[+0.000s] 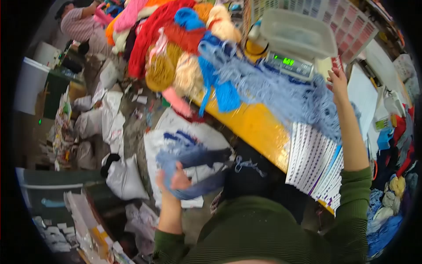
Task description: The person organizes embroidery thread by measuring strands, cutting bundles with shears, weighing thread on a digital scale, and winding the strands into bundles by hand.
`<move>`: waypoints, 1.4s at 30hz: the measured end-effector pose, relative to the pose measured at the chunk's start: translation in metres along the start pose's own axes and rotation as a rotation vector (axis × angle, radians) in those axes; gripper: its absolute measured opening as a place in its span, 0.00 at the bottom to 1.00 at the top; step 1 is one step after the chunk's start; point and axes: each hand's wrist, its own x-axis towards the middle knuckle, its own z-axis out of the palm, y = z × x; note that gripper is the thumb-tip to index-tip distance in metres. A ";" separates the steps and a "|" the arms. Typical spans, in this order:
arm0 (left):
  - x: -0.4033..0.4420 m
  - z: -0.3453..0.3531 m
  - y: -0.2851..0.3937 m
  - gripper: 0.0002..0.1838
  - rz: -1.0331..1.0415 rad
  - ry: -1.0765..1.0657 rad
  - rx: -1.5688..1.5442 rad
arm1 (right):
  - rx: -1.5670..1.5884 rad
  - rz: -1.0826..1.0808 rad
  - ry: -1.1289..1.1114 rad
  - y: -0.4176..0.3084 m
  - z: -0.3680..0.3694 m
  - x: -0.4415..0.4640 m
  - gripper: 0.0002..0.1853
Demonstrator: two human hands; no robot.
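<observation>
My left hand (pixel 177 178), a little blurred, closes around a bundle of blue-grey yarn (pixel 198 159) over a white sack (pixel 166 115). My right hand (pixel 337 83) reaches over the table's right side with fingers apart, and nothing shows in it. It is beside a digital scale (pixel 303 68) with a lit green display. A translucent plastic tub (pixel 299 33) sits on the scale. Between the scale and the table's front edge spreads a loose heap of light blue yarn (pixel 272 94). Brighter blue hanks (pixel 226 97) lie left of it.
Striped printed sheets (pixel 310 160) overlap along the yellow tabletop (pixel 259 127). Red yarn (pixel 149 39) and other coloured hanks pile up at the far left end. A white basket (pixel 343 26) stands behind the tub. White sacks (pixel 125 178) sit on the floor. Another person (pixel 83 26) is at upper left.
</observation>
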 end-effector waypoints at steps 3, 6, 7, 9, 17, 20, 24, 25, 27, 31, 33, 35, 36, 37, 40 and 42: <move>0.020 0.087 0.012 0.41 0.332 -0.082 0.257 | -0.004 0.064 -0.163 0.006 0.002 -0.040 0.14; 0.034 0.118 0.051 0.38 0.333 -0.048 0.747 | 0.021 0.095 -0.266 0.007 0.010 -0.074 0.11; 0.040 0.127 0.059 0.37 0.343 -0.106 0.692 | 0.040 0.108 -0.311 0.005 0.012 -0.083 0.11; 0.048 0.145 0.073 0.36 0.359 -0.221 0.578 | 0.078 0.132 -0.400 -0.003 0.013 -0.103 0.10; 0.097 0.232 0.064 0.30 0.702 0.093 1.446 | -0.197 -0.079 -0.772 -0.009 0.023 -0.181 0.09; 0.101 0.244 0.081 0.30 0.795 0.272 1.630 | -0.603 -0.560 -0.907 0.062 0.065 -0.239 0.17; 0.097 0.259 0.126 0.28 0.729 0.495 1.756 | -1.050 -0.531 -0.850 0.100 0.098 -0.313 0.23; 0.098 0.262 0.132 0.27 0.745 0.546 1.770 | -1.073 -0.630 -0.778 0.116 0.106 -0.316 0.19; 0.101 0.272 0.138 0.26 0.805 0.686 1.813 | -0.973 -0.567 -0.941 0.133 0.126 -0.316 0.10; 0.102 0.285 0.184 0.23 0.771 0.670 1.815 | -0.529 -0.685 -0.983 0.100 0.139 -0.316 0.09; 0.108 0.290 0.174 0.24 0.798 0.708 1.842 | -0.594 -0.659 -0.941 0.066 0.136 -0.317 0.12; 0.113 0.289 0.151 0.25 0.802 0.624 1.857 | -0.628 -0.642 -0.945 0.056 0.133 -0.314 0.15; 0.112 0.287 0.149 0.27 0.758 0.520 1.834 | -0.634 -0.640 -0.969 0.055 0.130 -0.309 0.17; 0.113 0.288 0.132 0.27 0.770 0.495 1.694 | -0.642 -0.636 -0.990 0.054 0.127 -0.304 0.19; 0.100 0.272 0.090 0.31 0.528 0.151 1.292 | -0.563 -0.615 -1.000 0.055 0.117 -0.295 0.14; 0.097 0.230 0.064 0.35 0.825 0.302 1.106 | -0.565 -0.507 -1.066 0.058 0.112 -0.285 0.10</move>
